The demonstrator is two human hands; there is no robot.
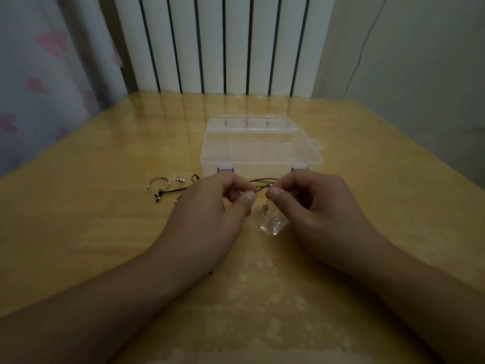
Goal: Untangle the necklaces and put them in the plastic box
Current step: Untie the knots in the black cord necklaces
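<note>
A clear plastic box point(259, 145) with purple latches stands on the table, its lid shut, just beyond my hands. My left hand point(215, 203) and my right hand point(312, 200) sit close together in front of it, each pinching the black cord necklace point(262, 183) between thumb and fingers. The cord runs between the two hands and trails off to the left behind my left hand, ending near small beads point(160, 197). A small pendant and a crumpled clear bit point(270, 222) hang below my thumbs. How the cords are knotted is hidden by my fingers.
A silver beaded ring-shaped piece point(158, 183) and small silver beads point(180, 179) lie on the glossy wooden table point(105, 232) left of the box. A white radiator point(223, 43) and a curtain with pink hearts point(39, 74) stand behind the table.
</note>
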